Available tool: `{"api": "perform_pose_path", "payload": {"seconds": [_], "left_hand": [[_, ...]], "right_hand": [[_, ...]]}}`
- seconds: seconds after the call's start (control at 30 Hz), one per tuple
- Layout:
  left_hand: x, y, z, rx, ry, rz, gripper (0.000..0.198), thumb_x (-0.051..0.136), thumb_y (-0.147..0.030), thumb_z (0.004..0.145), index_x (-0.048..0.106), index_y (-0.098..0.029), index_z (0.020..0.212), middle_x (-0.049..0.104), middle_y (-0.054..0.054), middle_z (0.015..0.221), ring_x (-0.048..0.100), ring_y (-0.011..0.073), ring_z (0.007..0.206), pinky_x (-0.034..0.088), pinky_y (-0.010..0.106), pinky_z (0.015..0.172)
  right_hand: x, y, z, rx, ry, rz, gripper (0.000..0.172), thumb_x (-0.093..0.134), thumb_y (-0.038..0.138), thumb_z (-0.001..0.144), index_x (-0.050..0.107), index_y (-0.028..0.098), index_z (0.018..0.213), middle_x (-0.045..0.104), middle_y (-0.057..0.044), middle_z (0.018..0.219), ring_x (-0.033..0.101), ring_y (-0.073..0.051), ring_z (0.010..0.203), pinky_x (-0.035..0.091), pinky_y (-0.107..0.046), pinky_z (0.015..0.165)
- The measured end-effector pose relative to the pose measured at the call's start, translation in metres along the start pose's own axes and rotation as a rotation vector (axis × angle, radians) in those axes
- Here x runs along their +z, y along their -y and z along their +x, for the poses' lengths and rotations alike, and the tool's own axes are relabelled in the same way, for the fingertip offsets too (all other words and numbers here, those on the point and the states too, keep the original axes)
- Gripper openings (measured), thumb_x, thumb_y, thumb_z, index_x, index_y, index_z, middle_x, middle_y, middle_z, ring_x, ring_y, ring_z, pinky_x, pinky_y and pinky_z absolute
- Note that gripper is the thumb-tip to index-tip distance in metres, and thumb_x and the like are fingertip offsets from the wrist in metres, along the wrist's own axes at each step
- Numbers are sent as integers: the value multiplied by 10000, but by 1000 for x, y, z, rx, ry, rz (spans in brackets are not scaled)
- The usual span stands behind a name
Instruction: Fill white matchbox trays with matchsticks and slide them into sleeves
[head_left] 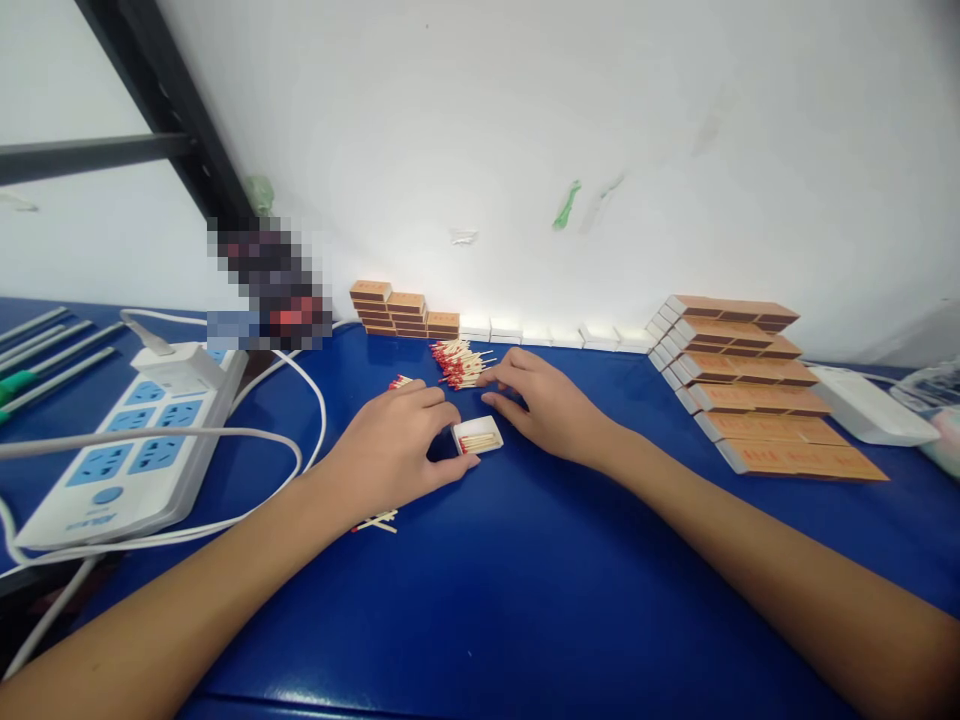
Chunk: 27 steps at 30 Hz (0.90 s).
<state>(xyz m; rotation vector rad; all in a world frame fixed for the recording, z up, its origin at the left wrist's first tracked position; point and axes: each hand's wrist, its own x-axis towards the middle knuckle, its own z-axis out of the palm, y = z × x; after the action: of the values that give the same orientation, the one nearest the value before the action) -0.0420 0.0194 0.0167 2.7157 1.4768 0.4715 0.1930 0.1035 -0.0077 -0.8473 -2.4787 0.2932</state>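
A small white matchbox tray [478,437] with several matches in it lies on the blue table [480,600]. My left hand [401,440] grips the tray's left end between thumb and fingers. Just beyond the tray is a pile of red-headed matches [459,364]. My right hand [544,405] reaches to the right edge of that pile, its thumb and fingers apart, with fingertips at the match ends; no match is clearly held. More matches [379,521] lie under my left wrist, and a few red heads show behind my left hand.
Stacked brown matchboxes [409,310] and a row of white trays [566,336] line the wall. A larger stepped matchbox stack [765,400] stands right, beside a white device [874,405]. At left are a power strip [135,440], white cables and green-tipped rods [60,380].
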Motion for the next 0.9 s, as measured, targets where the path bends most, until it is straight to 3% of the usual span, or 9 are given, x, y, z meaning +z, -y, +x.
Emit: {"api": "perform_pose_path", "payload": {"seconds": [0.27,0.53,0.9], "left_hand": [[0,-2,-1,6,-5,-9,282,749,-456,931,732,-179,986,698,32,904,664,234,900,525,414,872],[0,-1,-1,2,-2,4,298,740,-479,938,727,-184,976,691,31,901,660,239,908,524,420,879],[0,-1,-1,-2,10,-2,291,730,-481,946,724,-193,986,698,32,916,659,236,914,516,409,863]], "right_hand": [[6,0,2,19,-4,-27,221,593,193,1026,678,187,1229,607,-100,1068,609,-238,923,526,-399,858],[6,-2,3,23,-8,-21,63,610,168,1015,662,197,997,591,-68,994,581,-215,886,479,-342,789],[-10,-2,-2,-17,122,-94,78,578,249,1062,626,198,1027,585,-90,1044,587,-249,961,501,-376,830]]}}
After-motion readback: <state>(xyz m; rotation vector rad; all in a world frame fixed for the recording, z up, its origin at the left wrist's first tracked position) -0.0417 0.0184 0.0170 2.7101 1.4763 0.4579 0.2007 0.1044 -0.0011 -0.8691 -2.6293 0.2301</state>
